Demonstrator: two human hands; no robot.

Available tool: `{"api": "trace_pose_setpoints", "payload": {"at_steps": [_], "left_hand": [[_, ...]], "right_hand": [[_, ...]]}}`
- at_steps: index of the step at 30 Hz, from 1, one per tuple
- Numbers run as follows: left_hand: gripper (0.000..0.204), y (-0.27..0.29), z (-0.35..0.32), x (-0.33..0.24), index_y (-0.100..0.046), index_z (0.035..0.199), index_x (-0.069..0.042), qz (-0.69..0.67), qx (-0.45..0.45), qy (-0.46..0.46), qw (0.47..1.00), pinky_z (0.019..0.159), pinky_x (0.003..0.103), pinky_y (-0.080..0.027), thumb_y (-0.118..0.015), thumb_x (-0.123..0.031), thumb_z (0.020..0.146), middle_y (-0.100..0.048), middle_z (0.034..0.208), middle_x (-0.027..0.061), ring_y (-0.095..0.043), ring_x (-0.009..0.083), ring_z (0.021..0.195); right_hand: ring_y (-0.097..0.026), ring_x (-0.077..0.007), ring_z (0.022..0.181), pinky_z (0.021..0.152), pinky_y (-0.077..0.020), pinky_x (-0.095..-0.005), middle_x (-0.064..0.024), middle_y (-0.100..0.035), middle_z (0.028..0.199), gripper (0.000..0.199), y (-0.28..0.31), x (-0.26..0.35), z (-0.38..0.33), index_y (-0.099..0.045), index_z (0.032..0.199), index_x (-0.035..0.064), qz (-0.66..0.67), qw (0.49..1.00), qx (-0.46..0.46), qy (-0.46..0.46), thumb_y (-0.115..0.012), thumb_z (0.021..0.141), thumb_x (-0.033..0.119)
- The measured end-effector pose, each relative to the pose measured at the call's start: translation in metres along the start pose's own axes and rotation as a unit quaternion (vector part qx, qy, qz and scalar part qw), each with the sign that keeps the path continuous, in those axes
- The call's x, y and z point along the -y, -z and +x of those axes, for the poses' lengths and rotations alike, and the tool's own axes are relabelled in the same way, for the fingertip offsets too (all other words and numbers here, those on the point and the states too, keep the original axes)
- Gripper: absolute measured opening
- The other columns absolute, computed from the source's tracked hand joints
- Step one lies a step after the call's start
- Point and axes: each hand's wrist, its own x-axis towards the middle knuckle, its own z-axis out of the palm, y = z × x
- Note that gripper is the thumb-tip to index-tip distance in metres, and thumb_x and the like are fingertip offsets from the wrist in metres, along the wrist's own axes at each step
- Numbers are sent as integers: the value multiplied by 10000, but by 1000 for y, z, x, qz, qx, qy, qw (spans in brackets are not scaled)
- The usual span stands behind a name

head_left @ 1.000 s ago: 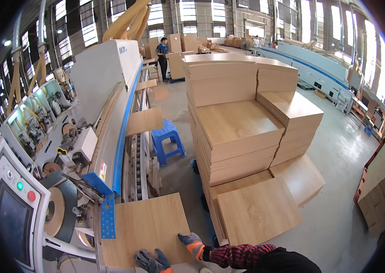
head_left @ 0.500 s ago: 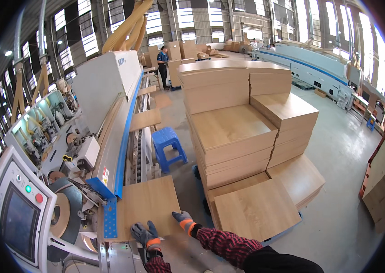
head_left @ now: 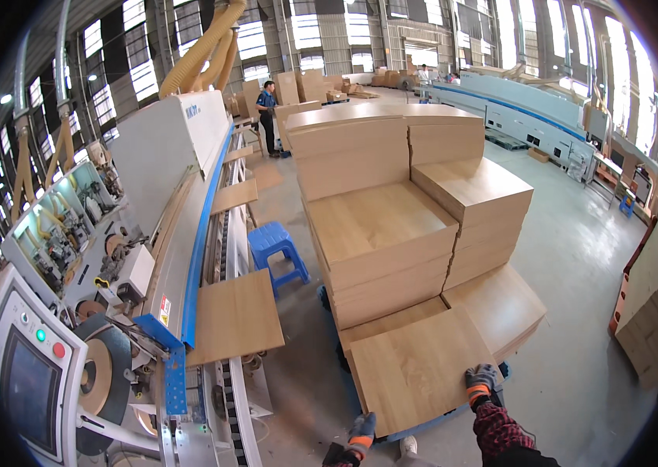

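Note:
A loose wood-grain panel (head_left: 414, 373) lies at an angle on the low near part of a stack. My left hand (head_left: 362, 428), in a grey and orange glove, closes on its near left corner. At the panel's right-hand corner, my right hand (head_left: 480, 380), gloved alike, has its fingers bent over the edge. The undersides of both grips are hidden. Another wood panel (head_left: 239, 315) lies on the feed side of the edge-banding machine (head_left: 154, 187), to the left, with neither hand on it.
Tall stacks of panels (head_left: 379, 268) stand ahead on a low blue base. A blue stool (head_left: 276, 247) sits between stack and machine. A control screen (head_left: 29, 373) is at the near left. Beyond stands a person (head_left: 266, 117). Leaning boards (head_left: 652, 311) are at the right.
Both hands have left the panel at the machine and moved right to the loose panel on the stack. The panel at the machine has advanced along it, away from me.

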Motion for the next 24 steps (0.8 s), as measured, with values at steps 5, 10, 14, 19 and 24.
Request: {"api": "trace_pose_setpoints", "payload": {"at_steps": [5,10,14,19,24], "left_hand": [[646,-12,4,-11,-593,953,-17,50,-5,65,997,828,419,-395,-423,-608,754,-597,954,216,-525,379,977],[620,-8,-9,-34,-577,1016,-34,52,-42,72,995,822,414,-396,-430,-584,770,-582,1015,203,-522,372,981],[642,26,27,29,-606,932,-23,111,-101,68,986,793,427,-402,-410,-612,767,-594,934,224,-536,384,930],[640,110,-25,-31,-626,815,-8,134,-202,114,963,730,438,-423,-399,-606,771,-607,758,226,-571,399,790],[534,234,-117,-18,-551,1015,17,98,-278,212,932,872,445,-363,-496,-462,788,-546,1015,228,-478,383,1000]], "right_hand": [[-336,-372,1180,994,-248,-425,-223,-404,1255,769,-2,-23,30,-457,1201,31,-5,988,-144,-53,-533,647,559],[-410,-358,1107,955,-289,-429,-227,-479,1165,738,-11,-25,19,-505,1142,28,-31,985,-164,-51,-584,617,542],[-493,-336,925,823,-370,-398,-186,-549,940,663,-32,-17,-22,-555,932,9,-40,982,-184,36,-632,551,546],[-576,-374,827,735,-436,-417,-244,-602,851,711,-61,-52,-44,-593,894,-36,92,989,101,54,-503,679,636],[-558,-389,873,792,-416,-391,-261,-595,845,764,-75,22,-156,-607,898,-34,47,956,238,164,-358,750,672]]}}
